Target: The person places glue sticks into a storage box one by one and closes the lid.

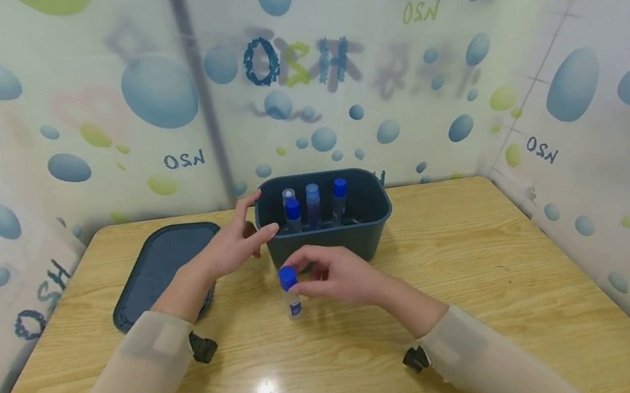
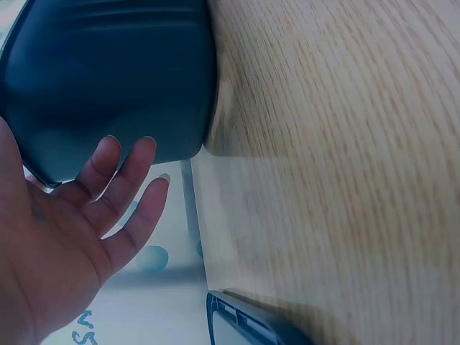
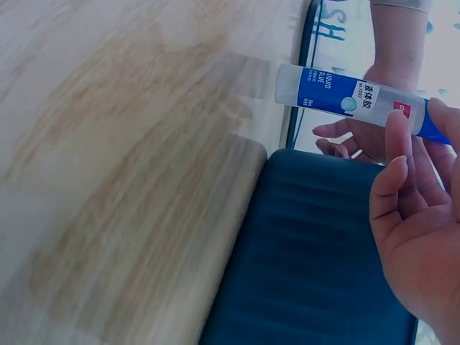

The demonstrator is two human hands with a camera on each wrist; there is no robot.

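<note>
My right hand (image 1: 341, 274) pinches a clear liquid glue bottle (image 3: 352, 97) near its blue cap, between thumb and fingers. In the head view the glue bottle (image 1: 293, 301) is upright with the cap on top, in front of a dark blue-green bin (image 1: 330, 240). Its blue and white label faces the right wrist view. My left hand (image 1: 230, 244) rests at the bin's left end, index finger and thumb spread along the rim. The other left fingers (image 2: 126, 180) lie loosely extended outside the bin wall. Inside the bin stand several blue-capped bottles (image 1: 313, 203).
A dark lid (image 1: 169, 262) lies on the wooden table (image 1: 452, 257) left of the bin, partly under my left forearm. Behind the bin rises a wall (image 1: 328, 120) with blue and green spots. Black camera mounts sit at both wrists.
</note>
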